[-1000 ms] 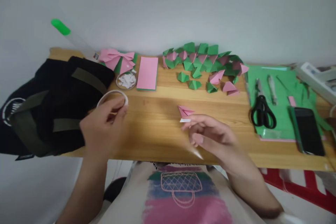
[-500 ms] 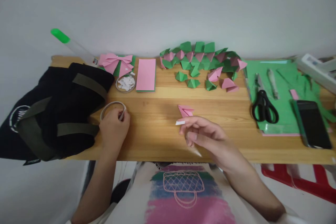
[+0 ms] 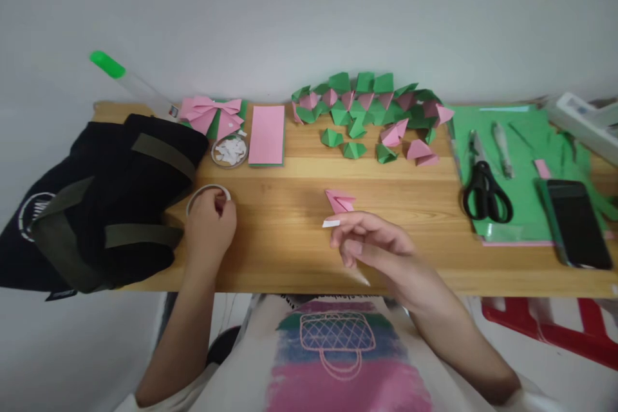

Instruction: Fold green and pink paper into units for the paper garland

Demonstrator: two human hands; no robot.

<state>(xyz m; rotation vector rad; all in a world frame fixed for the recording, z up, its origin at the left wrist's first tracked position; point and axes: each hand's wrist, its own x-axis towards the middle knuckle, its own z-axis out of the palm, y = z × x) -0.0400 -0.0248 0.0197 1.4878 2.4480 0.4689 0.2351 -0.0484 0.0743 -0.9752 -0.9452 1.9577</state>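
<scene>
My left hand [image 3: 211, 222] is curled at the near side of a roll of tape [image 3: 196, 194] beside the dark bag; its fingertips reach inside the ring, where what they grip is hidden. Toward the middle, my right hand [image 3: 379, 250] has a small white strip [image 3: 331, 224] on its index fingertip, with the thumb apart from that finger. A thin pointed piece [image 3: 358, 276] sticks out below its lower fingers. Just beyond the right fingertips, a folded pink paper piece [image 3: 339, 200] lies on the wooden table [image 3: 270, 225].
A dark bag [image 3: 111, 206] covers the left end. Behind are a dish of white scraps [image 3: 230, 150], pink sheets [image 3: 267, 135] and green-and-pink folded pieces [image 3: 367, 117]. Scissors [image 3: 485, 196] and a phone [image 3: 577, 222] lie at right.
The view has shifted slightly. My left hand's fingers have moved a little at the tape roll, and the roll sits a bit differently. My right hand is nearly unchanged.
</scene>
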